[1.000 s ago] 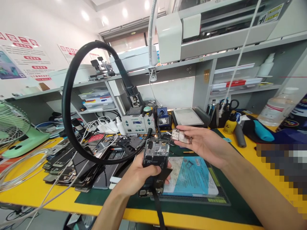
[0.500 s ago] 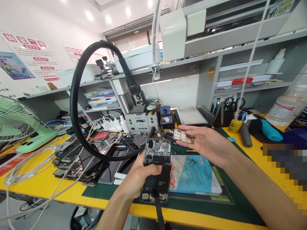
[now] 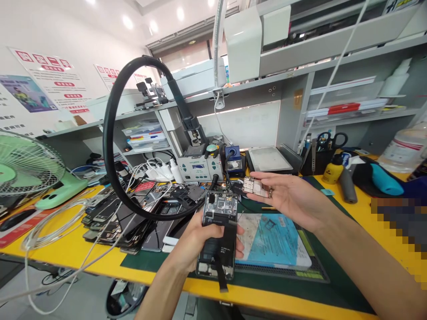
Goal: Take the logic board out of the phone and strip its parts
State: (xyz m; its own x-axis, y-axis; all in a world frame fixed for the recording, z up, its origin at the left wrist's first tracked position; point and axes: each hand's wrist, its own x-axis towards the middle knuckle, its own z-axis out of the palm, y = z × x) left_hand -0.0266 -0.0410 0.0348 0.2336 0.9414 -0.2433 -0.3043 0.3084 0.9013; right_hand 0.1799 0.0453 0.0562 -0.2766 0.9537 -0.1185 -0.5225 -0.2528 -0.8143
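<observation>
My left hand [image 3: 196, 238] is closed around an opened smartphone [image 3: 220, 209], its thumb lying across the black battery. The phone's circuit board shows at the top end, and a dark flex cable [image 3: 221, 278] hangs past its lower edge. Off to the right and slightly higher, my right hand [image 3: 293, 195] pinches a small metal phone shield plate [image 3: 255, 186] at its edges between thumb and fingers. The plate is apart from the phone. Beneath both hands lies a worn blue and white box [image 3: 276, 242] on the green mat [image 3: 343, 275].
Stacked phone parts [image 3: 113, 222] lie on the left beside loose white cables and a green fan [image 3: 30, 169]. A thick black hose [image 3: 108, 129] arches from the soldering station [image 3: 199, 168]. A yellow bottle [image 3: 332, 169] and a clear jug [image 3: 403, 149] stand on the right.
The view has shifted slightly to the left. The flex cable's end now hangs nearer the phone's bottom. Both hands keep hold of the same pieces.
</observation>
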